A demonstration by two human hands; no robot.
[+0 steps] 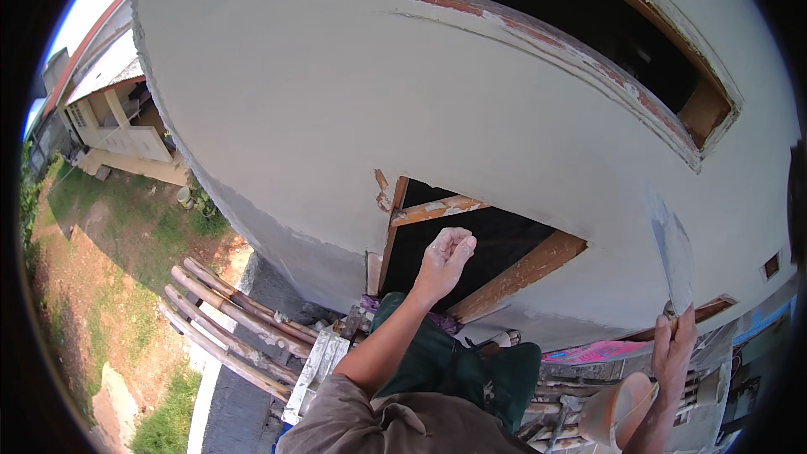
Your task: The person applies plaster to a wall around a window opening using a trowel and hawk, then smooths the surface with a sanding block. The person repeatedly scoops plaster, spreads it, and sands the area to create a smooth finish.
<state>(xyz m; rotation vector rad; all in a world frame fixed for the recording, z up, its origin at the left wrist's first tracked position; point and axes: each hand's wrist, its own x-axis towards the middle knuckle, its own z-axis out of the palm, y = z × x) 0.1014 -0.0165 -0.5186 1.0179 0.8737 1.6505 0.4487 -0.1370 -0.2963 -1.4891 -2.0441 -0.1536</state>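
My left hand (447, 262) is raised in front of the lower window opening (471, 244), its fingers curled into a loose fist with pale residue on them. Nothing shows between those fingers. At the right, my right hand (674, 349) grips the handle of a plastering trowel (672, 256). Its wide, flat steel blade points upward beside the wall and has whitish smears. The smooth grey plastered wall (286, 101) spreads across the view ahead of me. Whether the blade touches it I cannot tell.
A long wooden-framed opening (580, 25) sits high in the wall. Bamboo poles (239, 319) stick out at the lower left beside a pale plank (318, 374). An orange bucket (618, 408) stands near my right forearm. Grassy ground (126, 277) lies below left.
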